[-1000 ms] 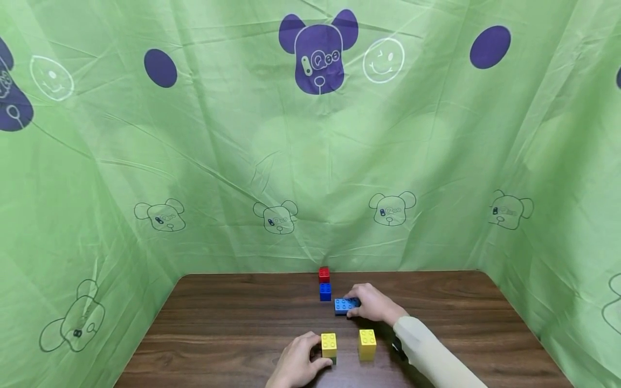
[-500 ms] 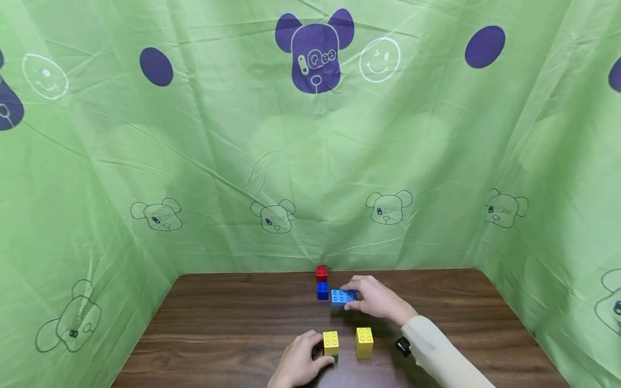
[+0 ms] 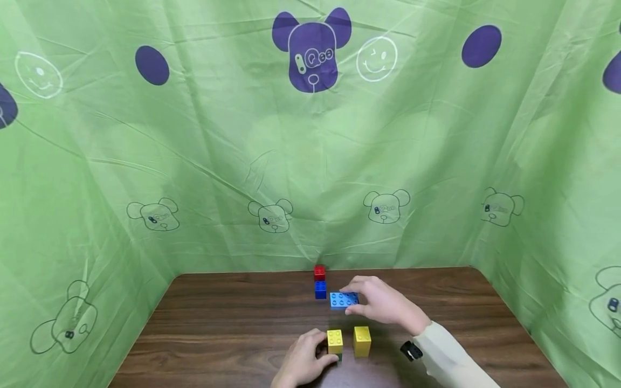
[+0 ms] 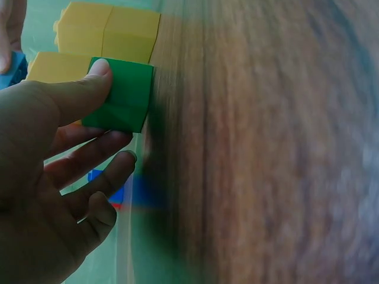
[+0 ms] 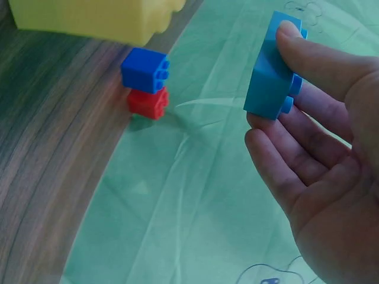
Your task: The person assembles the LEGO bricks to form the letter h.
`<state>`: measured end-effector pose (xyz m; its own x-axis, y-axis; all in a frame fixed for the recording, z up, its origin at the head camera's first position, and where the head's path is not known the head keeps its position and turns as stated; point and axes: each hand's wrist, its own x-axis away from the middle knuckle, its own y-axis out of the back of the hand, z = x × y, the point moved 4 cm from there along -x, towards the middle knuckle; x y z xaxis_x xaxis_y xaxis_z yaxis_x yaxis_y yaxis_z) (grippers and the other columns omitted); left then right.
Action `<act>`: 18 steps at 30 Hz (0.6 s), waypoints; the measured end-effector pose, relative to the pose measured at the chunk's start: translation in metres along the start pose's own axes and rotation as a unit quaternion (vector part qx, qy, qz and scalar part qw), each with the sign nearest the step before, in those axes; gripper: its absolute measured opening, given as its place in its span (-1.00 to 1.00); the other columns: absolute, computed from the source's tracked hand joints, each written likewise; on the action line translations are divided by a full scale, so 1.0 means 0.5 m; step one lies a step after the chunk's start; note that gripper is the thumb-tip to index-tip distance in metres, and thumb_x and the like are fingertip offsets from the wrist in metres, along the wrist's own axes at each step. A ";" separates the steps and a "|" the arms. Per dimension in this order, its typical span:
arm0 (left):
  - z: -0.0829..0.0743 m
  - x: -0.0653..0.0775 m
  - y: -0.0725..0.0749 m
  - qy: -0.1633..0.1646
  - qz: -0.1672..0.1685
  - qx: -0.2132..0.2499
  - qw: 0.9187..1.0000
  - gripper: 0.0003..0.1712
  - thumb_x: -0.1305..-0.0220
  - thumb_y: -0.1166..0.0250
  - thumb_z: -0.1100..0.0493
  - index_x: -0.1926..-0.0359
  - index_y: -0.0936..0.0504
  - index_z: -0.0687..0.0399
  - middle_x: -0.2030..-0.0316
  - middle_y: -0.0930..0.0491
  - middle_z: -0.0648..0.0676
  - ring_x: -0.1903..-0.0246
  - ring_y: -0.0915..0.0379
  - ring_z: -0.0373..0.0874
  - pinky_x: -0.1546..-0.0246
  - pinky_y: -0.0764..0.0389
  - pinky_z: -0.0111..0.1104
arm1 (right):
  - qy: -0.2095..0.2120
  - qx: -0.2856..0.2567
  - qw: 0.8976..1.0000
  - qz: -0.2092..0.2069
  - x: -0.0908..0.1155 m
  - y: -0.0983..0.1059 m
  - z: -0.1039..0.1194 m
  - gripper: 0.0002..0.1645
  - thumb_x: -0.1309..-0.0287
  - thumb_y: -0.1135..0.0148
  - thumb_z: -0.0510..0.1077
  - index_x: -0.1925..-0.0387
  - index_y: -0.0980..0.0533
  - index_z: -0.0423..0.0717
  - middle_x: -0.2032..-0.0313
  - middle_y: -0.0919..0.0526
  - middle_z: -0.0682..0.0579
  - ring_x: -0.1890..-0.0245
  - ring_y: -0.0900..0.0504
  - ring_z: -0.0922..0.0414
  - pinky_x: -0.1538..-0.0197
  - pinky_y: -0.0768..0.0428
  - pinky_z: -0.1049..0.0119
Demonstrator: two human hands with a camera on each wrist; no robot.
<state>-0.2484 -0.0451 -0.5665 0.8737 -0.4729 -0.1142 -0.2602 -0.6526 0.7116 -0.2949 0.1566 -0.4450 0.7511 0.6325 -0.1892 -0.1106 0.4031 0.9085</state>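
Left hand (image 3: 304, 357): thumb and fingers clamped on green brick (image 4: 127, 97), yellow brick (image 3: 335, 339) sitting on top; pair upright near front of desk (image 3: 218, 328). Right hand (image 3: 383, 300): thumb and fingers pinching light blue brick (image 3: 338, 300), studs up, raised above desk. Yellow stack (image 3: 361, 342) upright just right of pair, small gap between. Farther back, blue brick (image 3: 321, 290), red brick (image 3: 319, 272) behind, near green cloth (image 3: 218, 134).

The left fingers (image 4: 89, 157) pinch a green block (image 4: 127, 97) adjoining a yellow block (image 4: 53, 66).
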 end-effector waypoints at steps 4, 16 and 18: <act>-0.008 -0.001 -0.003 -0.010 -0.005 0.003 1.000 -0.68 -0.22 -0.46 -0.10 0.11 -0.70 -0.05 0.28 -0.60 -0.12 0.38 -0.38 -0.37 0.36 -0.40 -0.47 | 0.004 -0.012 1.000 0.013 0.011 0.005 0.018 -0.45 -0.24 -0.33 0.24 -0.11 -0.66 0.01 0.05 -0.68 0.22 0.13 -0.59 0.37 0.07 -0.62 0.35; -0.012 -0.001 -0.011 -0.009 -0.030 -0.044 0.999 -0.67 -0.18 -0.47 -0.16 0.18 -0.68 -0.10 0.29 -0.59 -0.17 0.38 -0.39 -0.37 0.39 -0.41 -0.44 | 0.017 -0.021 0.999 0.031 0.032 -0.024 0.037 -0.55 -0.16 -0.47 0.03 -0.05 -0.68 -0.02 0.13 -0.67 0.22 0.20 -0.55 0.40 0.14 -0.60 0.42; -0.013 -0.001 -0.011 -0.009 -0.037 -0.061 0.997 -0.63 -0.17 -0.47 -0.18 0.14 -0.70 -0.09 0.27 -0.60 -0.18 0.35 -0.43 -0.36 0.37 -0.44 -0.41 | 0.013 -0.022 0.999 0.037 0.036 -0.033 0.035 -0.56 -0.14 -0.49 0.02 -0.04 -0.68 -0.03 0.14 -0.66 0.23 0.21 -0.54 0.41 0.14 -0.59 0.43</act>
<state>-0.2451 -0.0375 -0.5658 0.8812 -0.4367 -0.1810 -0.1423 -0.6103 0.7793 -0.2679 0.1498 -0.4568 0.7224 0.6788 -0.1319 -0.1951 0.3831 0.9029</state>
